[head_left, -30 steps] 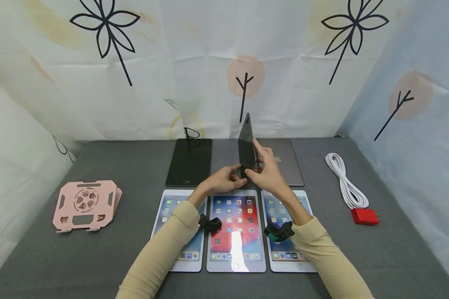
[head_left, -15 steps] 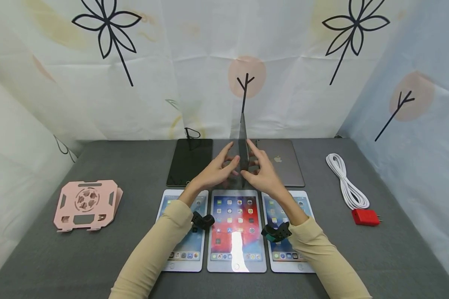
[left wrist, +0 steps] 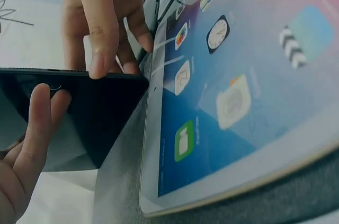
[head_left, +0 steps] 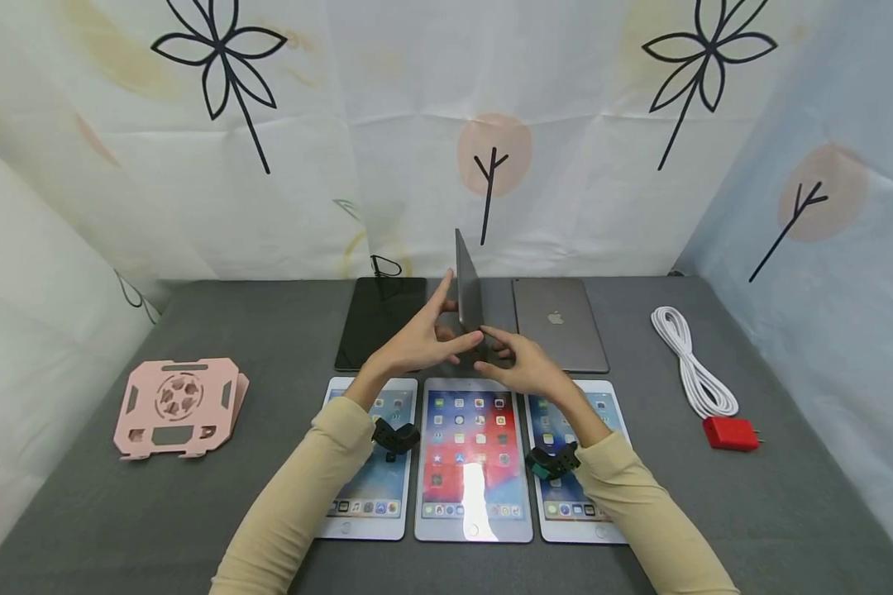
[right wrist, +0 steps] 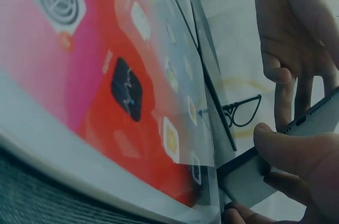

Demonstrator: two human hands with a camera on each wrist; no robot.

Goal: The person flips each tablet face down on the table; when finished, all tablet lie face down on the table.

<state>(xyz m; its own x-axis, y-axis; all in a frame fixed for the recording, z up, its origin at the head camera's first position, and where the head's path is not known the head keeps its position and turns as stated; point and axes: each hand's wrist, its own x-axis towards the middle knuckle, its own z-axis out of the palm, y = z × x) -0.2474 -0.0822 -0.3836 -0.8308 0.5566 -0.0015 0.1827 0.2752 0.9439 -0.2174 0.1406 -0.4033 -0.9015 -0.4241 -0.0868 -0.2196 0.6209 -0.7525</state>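
A dark tablet (head_left: 468,285) stands on edge between the two hands, behind the middle white tablet (head_left: 476,529). Its dark screen (left wrist: 85,123) faces my left hand (head_left: 422,332), whose fingers reach along that side with the index finger straight. In the left wrist view, fingertips (left wrist: 39,97) touch the screen near the home button. My right hand (head_left: 521,362) holds the tablet's near edge low down. The right wrist view shows its thumb (right wrist: 270,139) across the edge and its other fingers by the grey back.
White tablets with lit screens lie left (head_left: 365,529) and right (head_left: 584,533) of the middle one. Behind are a black tablet (head_left: 382,318) and a grey tablet (head_left: 565,318) lying back up. A pink stand (head_left: 179,405), white cable (head_left: 685,355) and red charger (head_left: 731,433) flank them.
The upright tablet has swung round, so its right face shows instead of its left. My left hand has moved from the lower edge up along its left side; the right hand has come lower.
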